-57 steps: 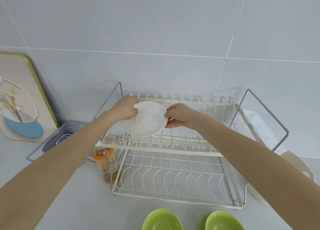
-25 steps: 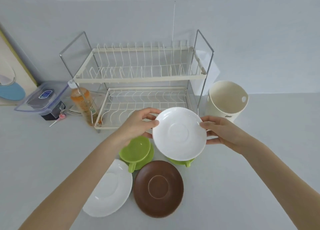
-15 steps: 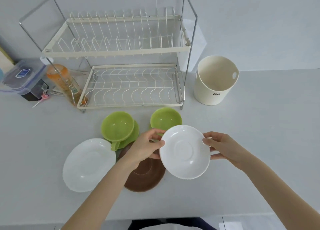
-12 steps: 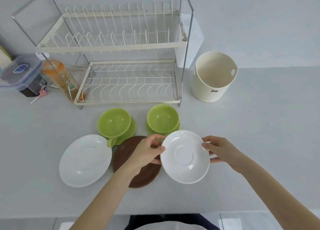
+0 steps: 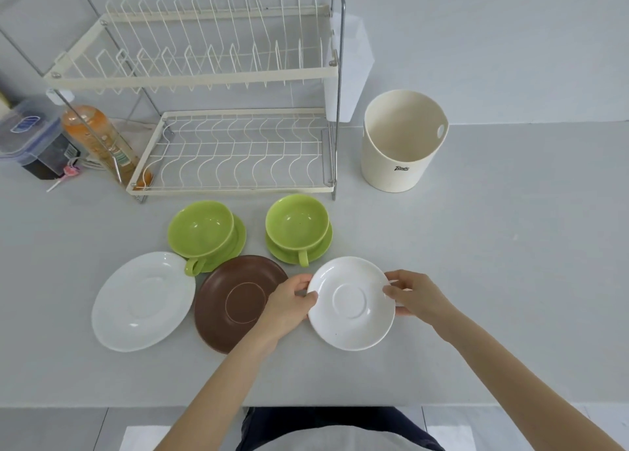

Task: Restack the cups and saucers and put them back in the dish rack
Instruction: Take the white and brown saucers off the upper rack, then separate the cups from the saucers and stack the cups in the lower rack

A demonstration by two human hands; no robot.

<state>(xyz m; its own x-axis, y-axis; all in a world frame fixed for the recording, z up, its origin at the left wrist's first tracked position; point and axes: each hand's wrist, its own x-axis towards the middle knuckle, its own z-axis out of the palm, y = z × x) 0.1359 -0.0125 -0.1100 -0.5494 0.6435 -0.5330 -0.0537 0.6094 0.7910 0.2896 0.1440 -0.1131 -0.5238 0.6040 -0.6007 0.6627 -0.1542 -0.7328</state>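
Note:
A small white saucer (image 5: 352,303) is at or just above the grey counter. My left hand (image 5: 289,302) grips its left rim and my right hand (image 5: 413,292) its right rim. To its left lie a brown saucer (image 5: 231,301) and a larger white saucer (image 5: 143,301). Behind them stand two green cups, the left green cup (image 5: 200,229) and the right green cup (image 5: 296,220), each on a green saucer. The two-tier wire dish rack (image 5: 190,76) at the back holds nothing.
A cream bucket (image 5: 401,141) stands right of the rack. Left of the rack are an orange bottle (image 5: 97,137) and a lidded plastic box (image 5: 27,134). The counter's front edge runs just below my forearms.
I took the small white saucer off the rack's upper tier with both hands and carried it down to the counter, to the right of the brown saucer. My view tilted downward.

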